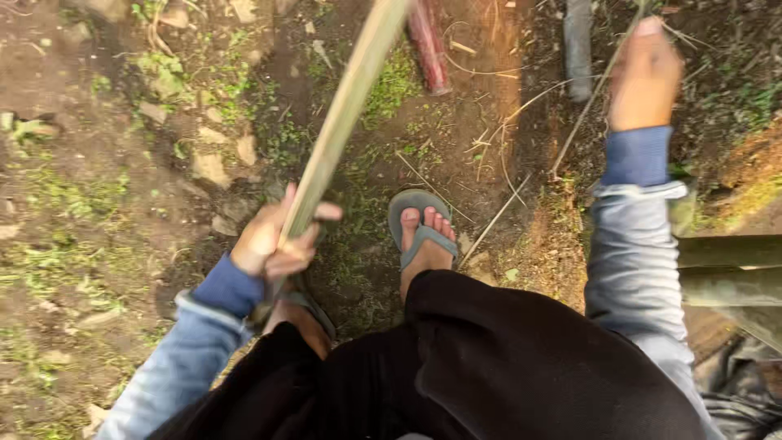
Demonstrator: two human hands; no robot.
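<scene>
My left hand [273, 240] grips a long pale bamboo strip [346, 106] that slants up and to the right out of the top of the view. My right hand [643, 73] is raised at the upper right, fingers closed around a thin dry stick [582, 122] that runs down to the ground. Both arms wear blue denim sleeves with darker blue cuffs. Below, my legs in black trousers and my feet in grey-green flip-flops [419, 232] stand on bare soil.
The ground is dirt with stones, grass patches and dry twigs. A reddish stick [429, 45] and a grey pipe-like piece [577, 45] lie at the top. Cut bamboo lengths [729, 269] lie at the right edge.
</scene>
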